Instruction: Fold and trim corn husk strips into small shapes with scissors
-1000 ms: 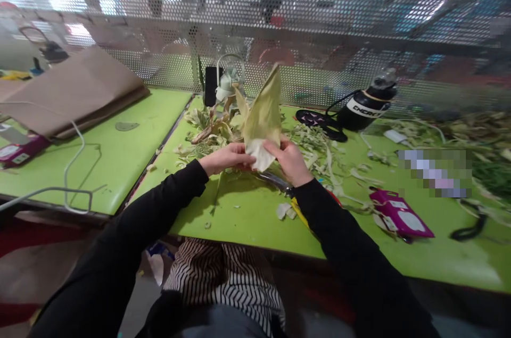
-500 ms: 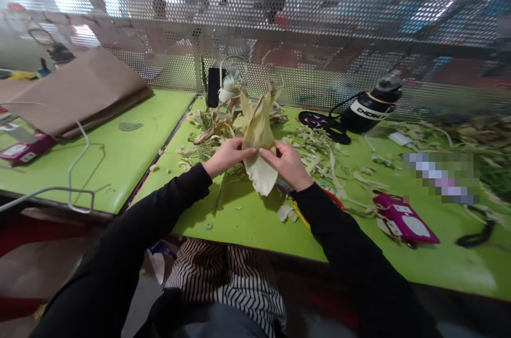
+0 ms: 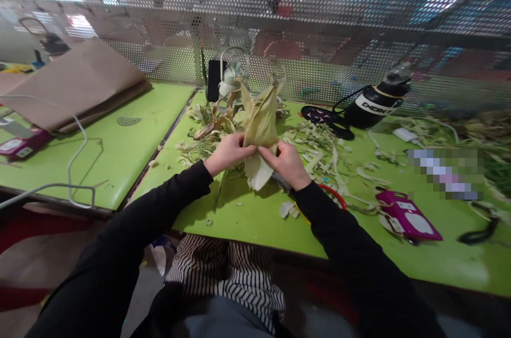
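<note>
Leaf (image 3: 261, 128), pale, pinched by my left hand (image 3: 229, 154) and right hand (image 3: 290, 164), thumbs (image 3: 248, 151) nearly touching, over bench (image 3: 239, 223). Room on near side, down to bench edge; scraps (image 3: 211, 128) crowd far side, perforated panel (image 3: 319, 53) bounds far edge, bottle (image 3: 369, 105) far right.

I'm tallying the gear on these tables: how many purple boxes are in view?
2. The left purple box is beside the brown paper; the right purple box lies to the right of the right sleeve. Others may be hidden.

Leaf (image 3: 262, 122) partly hidden behind fingers (image 3: 249, 151); far-left purple device (image 3: 24, 146) edge-cropped.
</note>
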### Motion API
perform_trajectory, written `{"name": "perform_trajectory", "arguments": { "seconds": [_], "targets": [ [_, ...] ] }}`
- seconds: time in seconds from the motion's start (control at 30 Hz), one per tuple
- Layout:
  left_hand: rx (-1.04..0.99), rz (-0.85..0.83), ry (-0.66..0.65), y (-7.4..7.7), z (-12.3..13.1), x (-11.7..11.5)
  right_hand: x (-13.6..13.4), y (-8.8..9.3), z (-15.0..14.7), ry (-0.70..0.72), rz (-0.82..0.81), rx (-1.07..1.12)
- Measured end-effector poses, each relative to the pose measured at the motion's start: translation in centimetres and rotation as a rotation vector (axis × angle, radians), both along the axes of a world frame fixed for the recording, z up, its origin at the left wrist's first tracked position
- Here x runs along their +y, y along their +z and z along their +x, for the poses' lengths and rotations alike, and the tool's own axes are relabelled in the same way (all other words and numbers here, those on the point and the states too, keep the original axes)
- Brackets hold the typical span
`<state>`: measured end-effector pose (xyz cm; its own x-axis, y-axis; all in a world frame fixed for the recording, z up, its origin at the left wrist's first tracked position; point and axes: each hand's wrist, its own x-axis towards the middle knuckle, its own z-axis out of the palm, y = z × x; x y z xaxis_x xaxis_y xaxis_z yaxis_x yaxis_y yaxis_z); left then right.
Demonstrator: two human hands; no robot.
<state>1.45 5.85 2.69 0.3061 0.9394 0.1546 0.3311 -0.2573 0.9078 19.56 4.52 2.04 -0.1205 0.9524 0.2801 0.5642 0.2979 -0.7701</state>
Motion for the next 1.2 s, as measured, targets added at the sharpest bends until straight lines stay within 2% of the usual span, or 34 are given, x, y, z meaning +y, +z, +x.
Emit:
{"name": "perform_trajectory", "arguments": {
  "seconds": [0.17,0.37,0.6,1.07,1.2],
  "targets": [
    [0.105,0.052,0.054,0.0,0.1,-0.1,-0.3,0.3,-0.2,-0.021,0.056,-0.075],
    [0.178,0.081,0.052,-0.2,0.1,-0.1,-0.6,0.4,-0.4,-0.021,0.097,-0.156],
    [0.298,0.219,0.141,-0.3,0.3,-0.4,-0.4,0.1,-0.5,-0.048,0.151,-0.262],
    [0.532,0.324,0.153,-0.2,0.9,-0.8,-0.6,-0.1,-1.0,-0.047,0.283,-0.307],
    [0.549,0.311,0.244,0.0,0.6,-0.4,-1.4,0.2,-1.7,-0.047,0.289,-0.266]
  ]
}}
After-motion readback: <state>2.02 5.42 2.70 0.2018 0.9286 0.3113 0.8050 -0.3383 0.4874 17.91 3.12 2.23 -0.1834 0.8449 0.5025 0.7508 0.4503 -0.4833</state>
